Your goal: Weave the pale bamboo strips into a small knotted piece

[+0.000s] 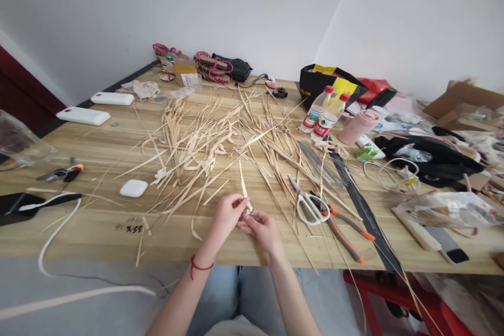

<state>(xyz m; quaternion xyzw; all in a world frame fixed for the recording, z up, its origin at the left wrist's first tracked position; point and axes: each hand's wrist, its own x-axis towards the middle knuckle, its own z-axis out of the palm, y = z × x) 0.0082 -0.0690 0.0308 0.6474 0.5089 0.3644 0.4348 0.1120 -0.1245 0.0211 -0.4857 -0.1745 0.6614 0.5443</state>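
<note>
At the near edge of the counter [98,231], I am pinching a pale straw strip [243,185] in both grips, my left hand [226,215] and right hand [260,226] clamped together on its lower end. I judge small, even bends are keeping it from splitting. Scissors [309,205] are lying just right; bare wood is lying left.
</note>
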